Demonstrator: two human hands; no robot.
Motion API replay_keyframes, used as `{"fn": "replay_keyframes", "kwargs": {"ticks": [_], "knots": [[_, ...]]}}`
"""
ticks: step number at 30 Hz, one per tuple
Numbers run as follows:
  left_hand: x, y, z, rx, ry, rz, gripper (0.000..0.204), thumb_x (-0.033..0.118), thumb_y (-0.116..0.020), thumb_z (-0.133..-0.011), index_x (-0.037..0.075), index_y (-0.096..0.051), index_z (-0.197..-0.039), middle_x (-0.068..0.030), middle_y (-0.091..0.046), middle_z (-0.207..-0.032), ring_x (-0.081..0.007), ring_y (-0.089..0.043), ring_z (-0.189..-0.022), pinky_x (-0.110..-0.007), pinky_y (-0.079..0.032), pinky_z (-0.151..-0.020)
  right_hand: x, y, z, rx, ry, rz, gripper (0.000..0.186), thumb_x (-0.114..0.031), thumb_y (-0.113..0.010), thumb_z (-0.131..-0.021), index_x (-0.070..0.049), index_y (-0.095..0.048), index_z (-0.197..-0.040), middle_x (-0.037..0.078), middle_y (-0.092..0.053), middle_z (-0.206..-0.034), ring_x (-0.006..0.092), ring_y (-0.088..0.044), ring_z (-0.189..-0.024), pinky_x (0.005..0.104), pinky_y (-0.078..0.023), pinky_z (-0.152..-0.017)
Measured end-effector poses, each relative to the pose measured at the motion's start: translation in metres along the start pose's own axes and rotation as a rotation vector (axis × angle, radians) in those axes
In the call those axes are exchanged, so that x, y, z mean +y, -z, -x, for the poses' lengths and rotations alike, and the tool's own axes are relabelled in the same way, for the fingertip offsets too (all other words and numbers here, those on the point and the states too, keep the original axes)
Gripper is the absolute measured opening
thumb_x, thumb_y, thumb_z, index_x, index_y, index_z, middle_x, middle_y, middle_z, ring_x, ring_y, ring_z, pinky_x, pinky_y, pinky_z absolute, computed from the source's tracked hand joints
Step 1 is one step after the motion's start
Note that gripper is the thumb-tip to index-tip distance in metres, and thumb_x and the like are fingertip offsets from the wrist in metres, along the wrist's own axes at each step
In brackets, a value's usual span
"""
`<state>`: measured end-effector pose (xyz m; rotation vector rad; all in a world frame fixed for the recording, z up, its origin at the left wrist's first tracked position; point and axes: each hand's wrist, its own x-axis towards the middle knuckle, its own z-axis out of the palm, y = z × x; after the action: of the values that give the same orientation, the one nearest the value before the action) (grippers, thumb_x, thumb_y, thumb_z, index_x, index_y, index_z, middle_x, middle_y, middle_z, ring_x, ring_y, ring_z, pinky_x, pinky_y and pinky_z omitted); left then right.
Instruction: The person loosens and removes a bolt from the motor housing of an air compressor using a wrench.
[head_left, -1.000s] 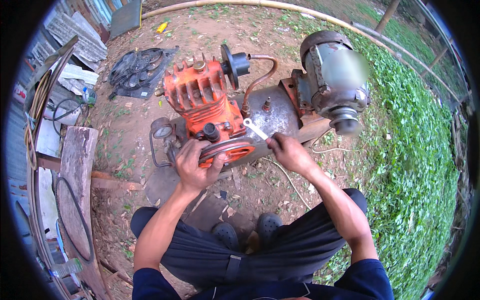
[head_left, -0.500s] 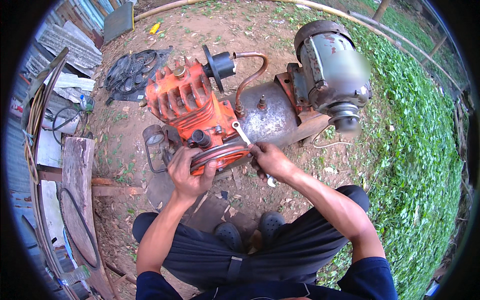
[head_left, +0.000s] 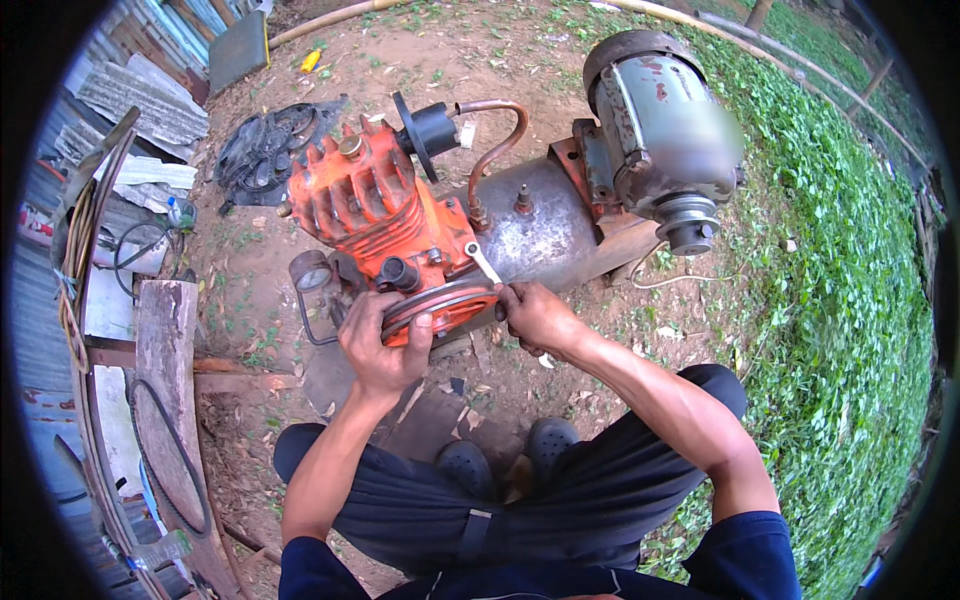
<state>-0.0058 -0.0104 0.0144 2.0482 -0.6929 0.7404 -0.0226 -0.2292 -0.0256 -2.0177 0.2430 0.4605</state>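
An orange air compressor pump [head_left: 365, 205] with cooling fins tilts over a worn grey tank [head_left: 535, 225]. My left hand [head_left: 383, 345] grips the left side of its grooved pulley wheel [head_left: 450, 300], thumb on the near rim and fingers over the far side. In my closed right hand [head_left: 540, 318] is a silver wrench [head_left: 485, 264]. Its ring end meets the pump's side, near a bolt, just above the pulley; the fist hides the other end. A curved copper pipe [head_left: 520, 125] runs by a black round fitting [head_left: 428, 138] at the pump's far end.
A grey electric motor [head_left: 655, 130] stands on the tank's right end. Left of the pump is a pressure gauge [head_left: 311, 270]. A wooden plank [head_left: 163, 330] with a black belt [head_left: 165, 450] lies at the left, near metal sheets. Grass [head_left: 840, 340] covers the right side.
My right hand's fingers have curled in tighter around the wrench, and its lower end no longer shows. My left hand keeps its hold on the pulley. The whole view has shifted slightly.
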Motion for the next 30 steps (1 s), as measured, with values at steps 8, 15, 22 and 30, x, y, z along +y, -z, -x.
{"fn": "replay_keyframes", "kwargs": {"ticks": [8,15,22,30], "knots": [[0.000,0.002,-0.002,-0.005,-0.015,0.002,0.034,0.032,-0.071,-0.085,0.000,-0.060,-0.084,-0.0129,-0.057,-0.068,-0.0299,-0.057,-0.059,-0.040,-0.045,-0.056,0.011,0.056,-0.032,0.249,0.370,0.633,0.038,-0.040,-0.053,-0.098,-0.003,-0.062,-0.092,0.016,-0.064,-0.077,0.0315,-0.064,-0.078,0.0477,-0.047,-0.073],[-0.005,0.003,-0.001,-0.035,-0.012,0.047,0.034,0.032,-0.072,-0.085,0.001,-0.060,-0.084,-0.0139,-0.059,-0.070,-0.0306,-0.058,-0.060,-0.040,-0.046,-0.056,0.016,0.063,-0.034,0.545,0.729,0.860,0.028,-0.033,-0.057,-0.094,-0.006,-0.057,-0.090,0.015,-0.063,-0.079,0.0337,-0.062,-0.083,0.0471,-0.045,-0.075],[-0.006,0.002,-0.002,-0.001,-0.069,0.044,0.037,0.035,-0.072,-0.085,0.001,-0.060,-0.083,-0.0124,-0.059,-0.068,-0.0296,-0.058,-0.059,-0.039,-0.046,-0.056,-0.005,0.059,0.005,0.311,0.347,0.401,0.035,-0.032,-0.051,-0.100,0.001,-0.058,-0.092,0.028,-0.064,-0.076,0.0478,-0.063,-0.077,0.0567,-0.047,-0.069],[-0.008,-0.002,-0.001,0.004,-0.048,0.045,0.039,0.038,-0.071,-0.086,0.001,-0.059,-0.082,-0.0110,-0.057,-0.066,-0.0282,-0.056,-0.056,-0.038,-0.045,-0.054,0.009,0.014,0.006,0.113,0.208,0.243,0.035,-0.029,-0.048,-0.102,0.003,-0.060,-0.094,0.023,-0.066,-0.081,0.0426,-0.064,-0.079,0.0494,-0.048,-0.071]]}}
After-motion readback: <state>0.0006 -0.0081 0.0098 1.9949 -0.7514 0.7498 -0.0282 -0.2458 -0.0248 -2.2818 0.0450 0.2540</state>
